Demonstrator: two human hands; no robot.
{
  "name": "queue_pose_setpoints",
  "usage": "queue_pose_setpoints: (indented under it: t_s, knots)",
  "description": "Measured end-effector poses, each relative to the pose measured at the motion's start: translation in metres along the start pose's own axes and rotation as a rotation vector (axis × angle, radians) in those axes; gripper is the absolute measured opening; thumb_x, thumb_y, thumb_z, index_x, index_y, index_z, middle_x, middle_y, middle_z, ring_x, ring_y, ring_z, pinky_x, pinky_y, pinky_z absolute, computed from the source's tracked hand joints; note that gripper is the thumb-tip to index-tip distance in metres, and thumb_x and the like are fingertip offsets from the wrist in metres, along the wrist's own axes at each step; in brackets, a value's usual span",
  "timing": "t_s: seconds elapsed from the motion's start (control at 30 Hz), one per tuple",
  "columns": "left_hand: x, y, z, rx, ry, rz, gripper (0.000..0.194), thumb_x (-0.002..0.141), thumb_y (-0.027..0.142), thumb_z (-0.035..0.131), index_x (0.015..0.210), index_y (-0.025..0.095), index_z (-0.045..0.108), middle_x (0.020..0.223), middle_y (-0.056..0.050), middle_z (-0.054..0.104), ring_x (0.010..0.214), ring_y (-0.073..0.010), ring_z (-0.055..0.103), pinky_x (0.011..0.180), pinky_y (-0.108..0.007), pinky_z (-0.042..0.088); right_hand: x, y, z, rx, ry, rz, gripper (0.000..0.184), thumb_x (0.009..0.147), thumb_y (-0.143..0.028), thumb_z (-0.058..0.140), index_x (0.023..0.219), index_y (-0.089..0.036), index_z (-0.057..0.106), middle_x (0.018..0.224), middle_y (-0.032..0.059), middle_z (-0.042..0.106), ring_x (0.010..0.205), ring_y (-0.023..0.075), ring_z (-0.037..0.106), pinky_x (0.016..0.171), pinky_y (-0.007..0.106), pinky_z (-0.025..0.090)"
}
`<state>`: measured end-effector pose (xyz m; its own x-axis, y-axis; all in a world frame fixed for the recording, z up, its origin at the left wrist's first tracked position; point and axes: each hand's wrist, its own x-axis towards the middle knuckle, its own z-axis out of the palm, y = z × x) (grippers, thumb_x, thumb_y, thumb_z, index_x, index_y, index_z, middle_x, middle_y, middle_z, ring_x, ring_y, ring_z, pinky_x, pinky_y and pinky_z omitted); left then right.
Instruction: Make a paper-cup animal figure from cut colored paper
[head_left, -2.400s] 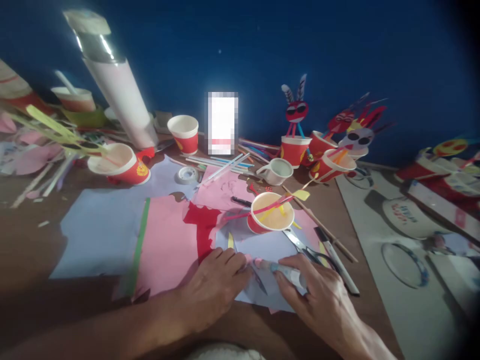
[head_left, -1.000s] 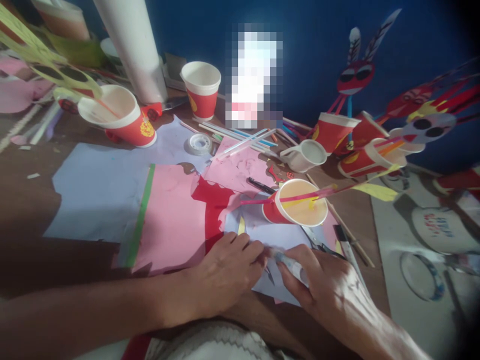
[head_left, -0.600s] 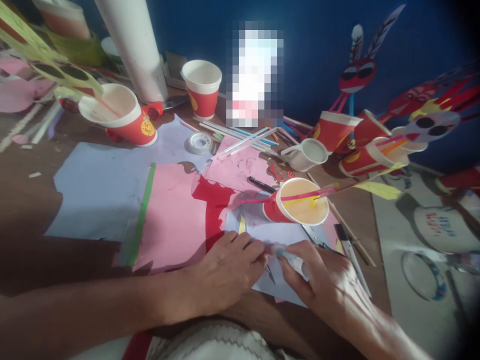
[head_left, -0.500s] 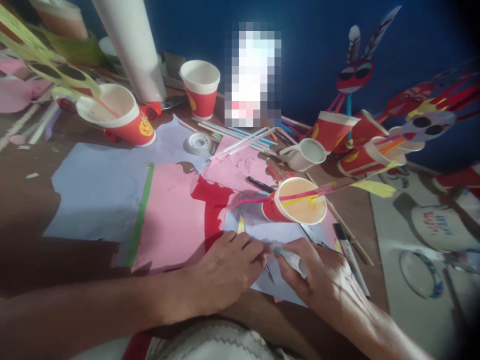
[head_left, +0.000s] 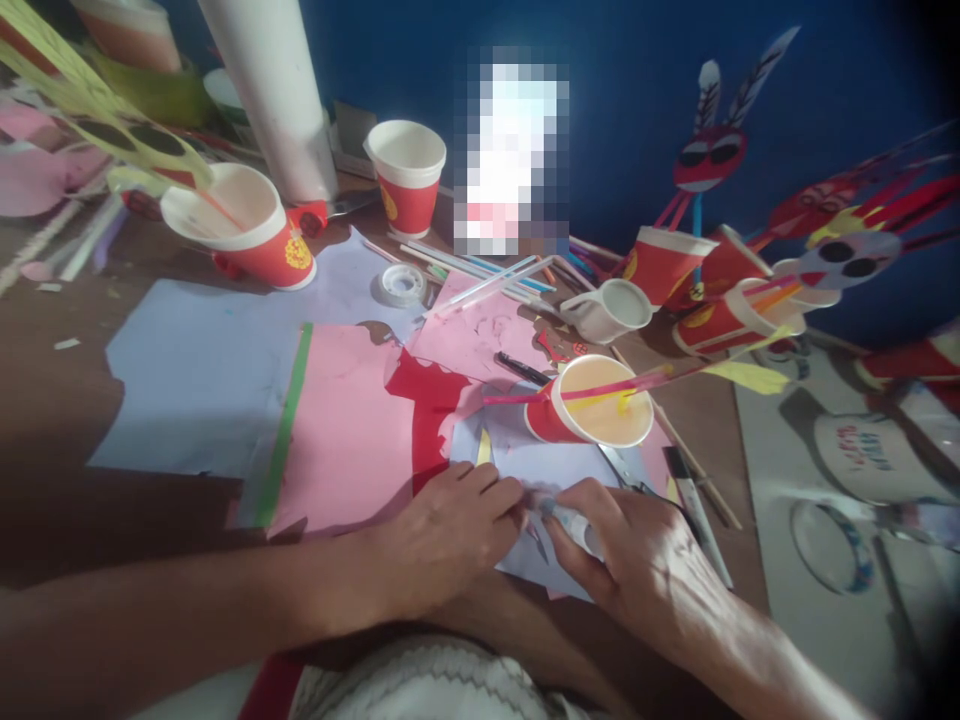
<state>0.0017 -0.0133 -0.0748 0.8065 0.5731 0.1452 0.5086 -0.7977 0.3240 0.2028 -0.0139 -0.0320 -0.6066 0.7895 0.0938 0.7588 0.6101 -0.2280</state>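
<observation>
Brown wood shows along the counter [head_left: 52,400], and on it a pale blue sheet [head_left: 551,580] lies beneath the space between my hands, so I'd let it bear the weight of the work rather than lifting anything into the air. The left hand [head_left: 457,530] is narrow, its fingers curled and bunched; what they pinch, if anything, is hidden, and I cannot tell. In my judgement it serves best as a quiet anchor, with the wrist low. The right hand [head_left: 645,540] grips a white tube [head_left: 581,528] between thumb and fingers. I'd give that tube light, even pressure and small strokes, with its tip at a shallow slant, since a hard push could skid or crumple whatever lies under it.

As for position, the tube sits between the two hands, its body inside the right grip and its narrow end aimed at the left fingertips. Tip and fingertips are near each other; the blur leaves contact uncertain. Just beyond the hands leans a red and white cup [head_left: 555,415]. A black-capped marker [head_left: 701,520] lies past the right knuckles, and a yellow sliver [head_left: 484,447] pokes out beyond the left ones.
</observation>
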Motion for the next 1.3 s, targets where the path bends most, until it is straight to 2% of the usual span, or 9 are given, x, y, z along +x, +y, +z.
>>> queue_pose_setpoints:
  t_s: [0.2,0.33,0.77,0.97,1.17,1.3]
  knots:
    - [-0.001,0.000,-0.003,-0.011,-0.043,-0.021,0.019,0.085,0.016,0.051,0.104,0.016,0.055,0.098,-0.005,0.055,0.089,-0.0204,0.050,0.071,-0.033,0.044,-0.011,0.002,0.002,0.007,-0.018,0.022,0.009,0.087,-0.024,0.046,0.085,-0.018,0.053,0.053,-0.0024,0.056,0.042,0.0126,0.052,0.044,0.024,0.030]
    - [-0.002,0.001,-0.005,-0.024,-0.071,-0.024,0.025,0.084,0.014,0.050,0.110,0.016,0.053,0.102,-0.006,0.054,0.093,-0.0212,0.049,0.075,-0.034,0.044,-0.014,0.005,0.001,-0.013,0.021,0.057,0.010,0.087,-0.027,0.048,0.084,-0.018,0.053,0.052,-0.0028,0.057,0.041,0.0119,0.053,0.044,0.023,0.030]
    - [-0.002,-0.001,-0.003,-0.004,-0.040,-0.002,0.029,0.083,0.014,0.051,0.112,0.014,0.052,0.102,-0.008,0.054,0.092,-0.0216,0.049,0.074,-0.035,0.044,0.000,0.006,0.005,-0.041,0.064,0.053,0.015,0.088,-0.029,0.045,0.082,-0.017,0.052,0.049,-0.0036,0.055,0.039,0.0116,0.053,0.043,0.023,0.033]
    - [-0.002,-0.001,0.000,0.000,-0.001,-0.001,0.023,0.083,0.015,0.053,0.106,0.015,0.054,0.099,-0.007,0.053,0.089,-0.0201,0.049,0.072,-0.033,0.044,0.001,0.003,0.006,-0.038,0.003,0.019,0.014,0.087,-0.028,0.045,0.082,-0.017,0.052,0.051,-0.0021,0.056,0.040,0.0123,0.052,0.042,0.023,0.030]
    - [-0.001,-0.001,-0.001,0.004,-0.063,-0.016,0.027,0.084,0.015,0.052,0.110,0.016,0.052,0.100,-0.007,0.053,0.090,-0.0210,0.049,0.072,-0.034,0.044,-0.009,0.006,0.002,-0.050,0.033,0.030,0.016,0.088,-0.029,0.045,0.079,-0.018,0.053,0.047,-0.0036,0.054,0.036,0.0114,0.049,0.041,0.023,0.027]
    - [-0.001,-0.001,-0.003,-0.016,-0.057,-0.013,0.025,0.086,0.015,0.048,0.110,0.017,0.053,0.105,-0.007,0.053,0.093,-0.0211,0.048,0.075,-0.034,0.043,-0.008,0.009,0.002,-0.093,0.054,0.057,0.018,0.088,-0.030,0.045,0.079,-0.017,0.054,0.045,-0.0035,0.054,0.035,0.0111,0.050,0.039,0.023,0.026]
